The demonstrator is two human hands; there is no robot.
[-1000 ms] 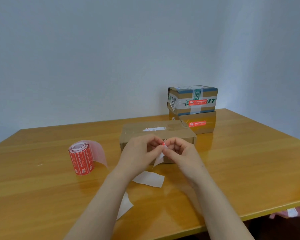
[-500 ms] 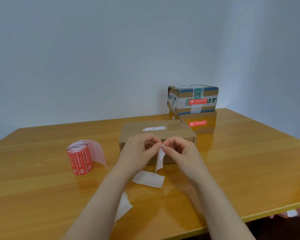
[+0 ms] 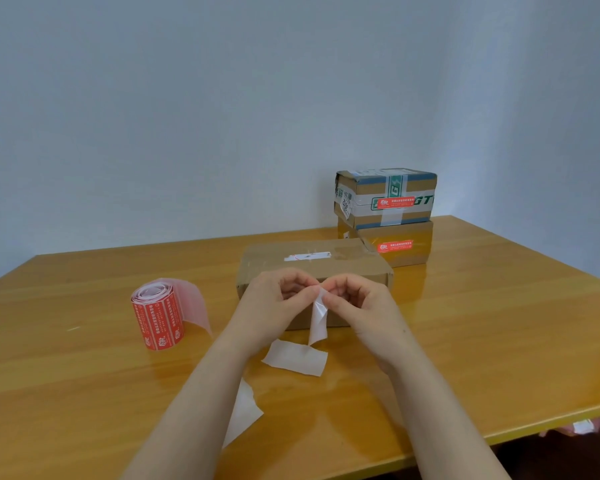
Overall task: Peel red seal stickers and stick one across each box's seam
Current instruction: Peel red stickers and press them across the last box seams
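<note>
Backing strip (image 3: 317, 320) now longer below right hand (image 3: 361, 308)

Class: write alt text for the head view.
The left hand and right hand pinch a white strip before a flat cardboard box on a wooden table. A red sticker roll stands left; two stickered boxes sit stacked behind.

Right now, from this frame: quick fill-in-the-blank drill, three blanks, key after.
1. The sticker roll stands to the ____ of the flat box.
2. The upper seal and lower seal on the stacked boxes are both ____.
3. The left hand and right hand together pinch one ____ strip.
Missing: left; red; white.
</note>
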